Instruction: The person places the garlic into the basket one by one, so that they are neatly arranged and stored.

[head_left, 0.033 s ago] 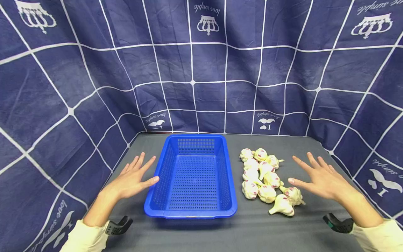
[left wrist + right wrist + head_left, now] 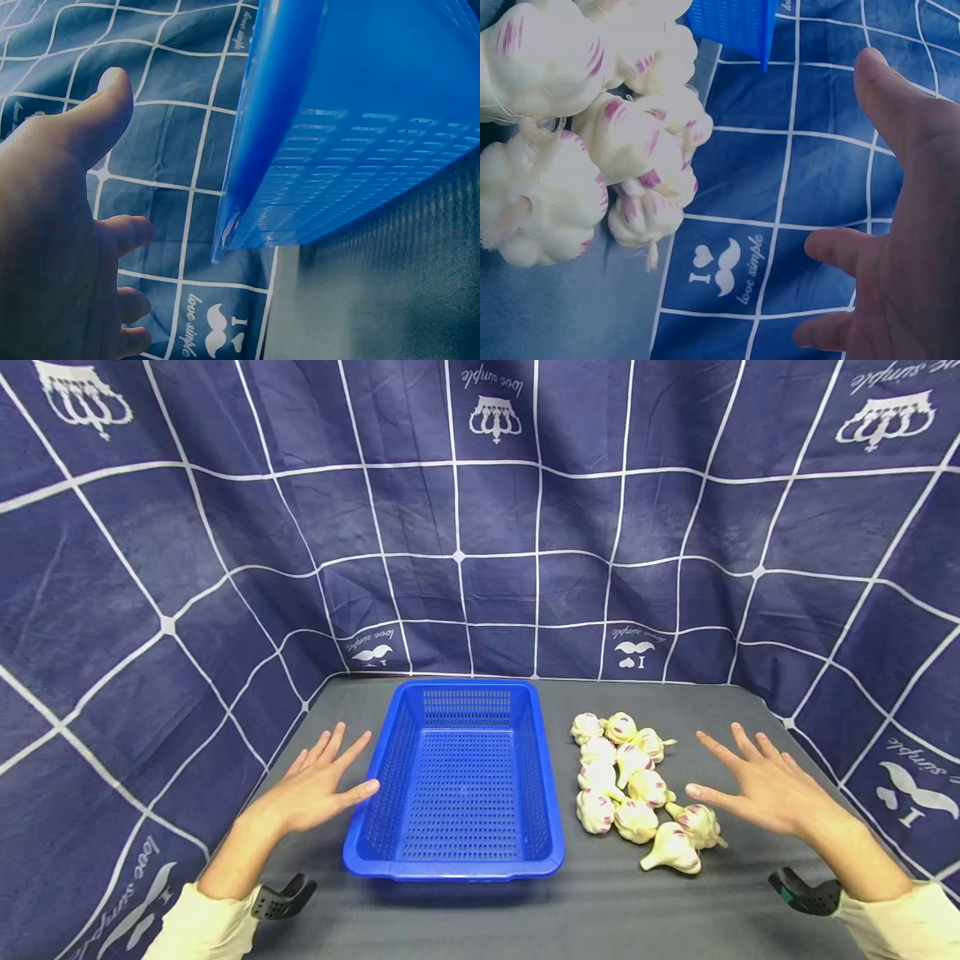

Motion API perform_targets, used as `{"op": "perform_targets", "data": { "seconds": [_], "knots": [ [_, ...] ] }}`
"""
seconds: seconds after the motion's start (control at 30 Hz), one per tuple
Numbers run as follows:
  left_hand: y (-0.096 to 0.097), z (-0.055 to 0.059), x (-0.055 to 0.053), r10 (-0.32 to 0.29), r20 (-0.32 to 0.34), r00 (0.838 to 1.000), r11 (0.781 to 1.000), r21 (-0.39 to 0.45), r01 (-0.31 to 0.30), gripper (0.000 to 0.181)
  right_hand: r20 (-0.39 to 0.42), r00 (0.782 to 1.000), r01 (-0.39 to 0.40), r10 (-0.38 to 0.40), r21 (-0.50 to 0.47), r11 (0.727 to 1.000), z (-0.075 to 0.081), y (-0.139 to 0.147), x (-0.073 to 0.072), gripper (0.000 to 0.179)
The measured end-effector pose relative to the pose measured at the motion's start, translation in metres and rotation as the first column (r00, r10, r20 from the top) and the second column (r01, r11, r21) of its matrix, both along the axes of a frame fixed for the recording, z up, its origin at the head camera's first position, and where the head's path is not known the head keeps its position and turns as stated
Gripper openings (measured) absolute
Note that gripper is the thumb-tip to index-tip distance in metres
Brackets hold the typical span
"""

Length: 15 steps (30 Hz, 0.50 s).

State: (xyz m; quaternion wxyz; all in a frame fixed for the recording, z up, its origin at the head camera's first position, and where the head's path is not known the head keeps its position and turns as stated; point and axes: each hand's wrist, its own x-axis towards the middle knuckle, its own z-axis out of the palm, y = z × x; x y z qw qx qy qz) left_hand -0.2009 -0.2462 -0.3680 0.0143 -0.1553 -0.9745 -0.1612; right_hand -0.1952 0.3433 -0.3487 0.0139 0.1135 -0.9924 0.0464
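Note:
A blue plastic basket [image 2: 453, 868] with perforated walls and floor stands in the middle of the grey table, with nothing in it. To its right lies a cluster of several garlic bulbs [image 2: 636, 821], white with purple streaks. My left hand [image 2: 311, 787] is spread beside the basket's left rim and holds nothing; in the left wrist view the basket's wall [image 2: 300, 150] rises just past the thumb. On the other side my right hand [image 2: 772, 789], fingers spread, is nearest the garlic bulbs [image 2: 540, 202] at the cluster's right edge, gripping none of them.
Dark blue cloth [image 2: 495, 593] with white grid lines hangs behind the table and along both sides. Grey table surface [image 2: 525, 918] runs in front of the basket and the bulbs. A dark band [image 2: 285, 897] sits at each wrist, beside the cream sleeves.

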Motion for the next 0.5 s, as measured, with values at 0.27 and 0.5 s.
{"op": "perform_targets", "data": {
  "seconds": [0.27,0.5],
  "knots": [
    [0.0005,0.0011,0.0018,0.01,-0.002,1.0,1.0,0.004,-0.01,0.081,-0.007,1.0,-0.013,0.013,-0.001,1.0,0.0005,0.0011,-0.0021,0.089],
    [-0.0001,0.0017,0.0069,0.021,0.001,1.0,1.0,0.018,-0.021,0.081,-0.028,0.999,-0.025,0.024,-0.037,0.999,-0.0078,0.0042,0.0009,0.088]
  ]
}}
